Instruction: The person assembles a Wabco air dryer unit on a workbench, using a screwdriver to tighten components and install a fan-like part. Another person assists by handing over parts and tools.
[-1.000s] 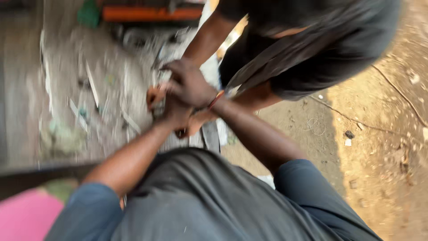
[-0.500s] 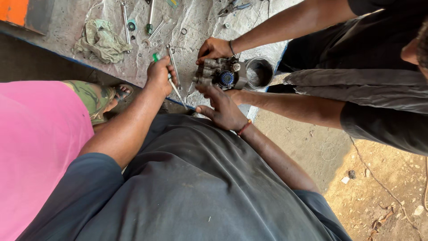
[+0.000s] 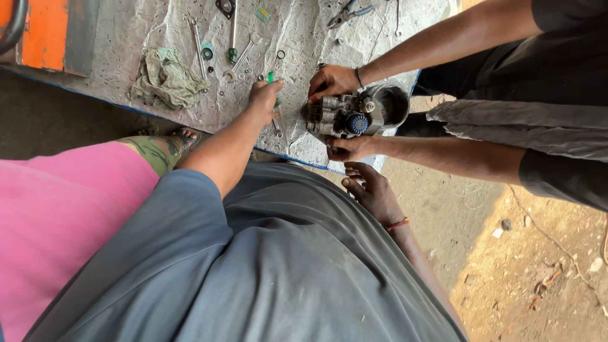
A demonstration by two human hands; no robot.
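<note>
Screwdriver (image 3: 273, 85) under left hand (image 3: 263, 101); right hand (image 3: 373, 190) free.

The only thing of this kind in view is one small flat packet (image 3: 261, 12) at the top edge of the grey crinkled sheet (image 3: 139, 28) spread on the ground. It is a rectangle lying slightly askew, pale green with a yellowish patch in its middle. At this size it may be a sachet or only a loose label. It lies just right of a black gasket-like piece (image 3: 225, 7), left of the pliers (image 3: 345, 12), and well apart from the left hand (image 3: 265, 98), farther up the sheet. No sign or screen shows anywhere
</note>
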